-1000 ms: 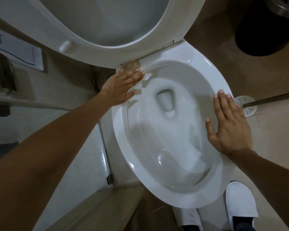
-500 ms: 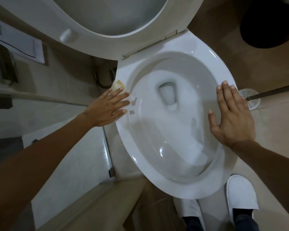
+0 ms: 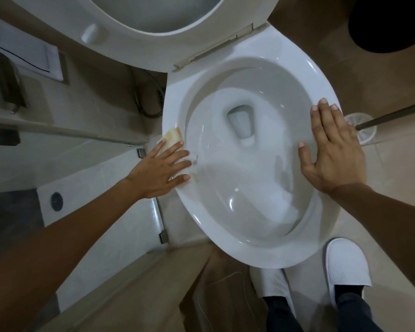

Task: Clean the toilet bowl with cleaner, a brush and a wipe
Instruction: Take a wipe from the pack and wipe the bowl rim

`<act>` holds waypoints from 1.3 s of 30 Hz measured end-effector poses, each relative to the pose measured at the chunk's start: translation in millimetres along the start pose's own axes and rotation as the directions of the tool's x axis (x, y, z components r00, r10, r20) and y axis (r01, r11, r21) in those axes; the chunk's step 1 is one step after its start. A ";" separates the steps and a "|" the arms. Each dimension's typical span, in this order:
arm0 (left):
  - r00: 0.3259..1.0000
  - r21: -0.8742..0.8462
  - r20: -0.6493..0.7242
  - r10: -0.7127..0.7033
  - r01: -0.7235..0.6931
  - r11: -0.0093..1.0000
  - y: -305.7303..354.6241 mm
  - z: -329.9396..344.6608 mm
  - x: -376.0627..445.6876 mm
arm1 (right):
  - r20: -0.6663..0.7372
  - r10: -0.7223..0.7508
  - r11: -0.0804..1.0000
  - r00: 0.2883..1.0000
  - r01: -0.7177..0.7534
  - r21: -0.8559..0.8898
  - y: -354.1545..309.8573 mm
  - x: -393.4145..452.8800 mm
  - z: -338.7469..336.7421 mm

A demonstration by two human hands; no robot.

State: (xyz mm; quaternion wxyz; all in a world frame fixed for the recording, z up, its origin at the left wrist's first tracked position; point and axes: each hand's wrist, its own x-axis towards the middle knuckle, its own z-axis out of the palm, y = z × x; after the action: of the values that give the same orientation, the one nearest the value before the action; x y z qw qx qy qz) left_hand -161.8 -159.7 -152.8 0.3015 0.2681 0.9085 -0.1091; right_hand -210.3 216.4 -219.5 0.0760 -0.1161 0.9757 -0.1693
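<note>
Our flat left hand (image 3: 159, 170) hides most of the stained wipe (image 3: 171, 137), pressing it on the glossy toilet bowl (image 3: 249, 250) rim's left side; our open right hand (image 3: 333, 149) rests opposite.

White slippers (image 3: 347, 267), dark bin (image 3: 388, 22), wall paper (image 3: 22, 53).

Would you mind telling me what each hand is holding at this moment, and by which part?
Neither grips anything. The left hand presses a wipe flat onto the toilet rim; the right hand rests flat on the opposite rim.
</note>
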 end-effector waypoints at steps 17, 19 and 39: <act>0.992 -0.197 -0.026 -0.126 0.118 0.973 60.2 24.1 -20.3 | 0.009 0.006 1.000 1.000 -0.007 0.011 0.2 -1.6 0.2; 0.990 -0.230 -0.037 -0.136 0.124 0.965 74.6 27.5 -25.3 | 0.008 0.005 1.000 1.000 -0.005 0.012 0.0 -1.4 -0.2; 0.974 -0.516 0.056 -0.221 0.218 0.829 216.7 31.9 -46.4 | -0.003 0.008 1.000 1.000 -0.008 0.006 -0.8 -2.7 -1.4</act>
State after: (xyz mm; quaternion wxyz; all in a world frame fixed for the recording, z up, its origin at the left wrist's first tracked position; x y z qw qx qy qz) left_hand 4.9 -10.4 -157.9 0.3450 0.0712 0.9298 0.1065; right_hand -207.8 216.8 -217.7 0.0754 -0.1115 0.9759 -0.1718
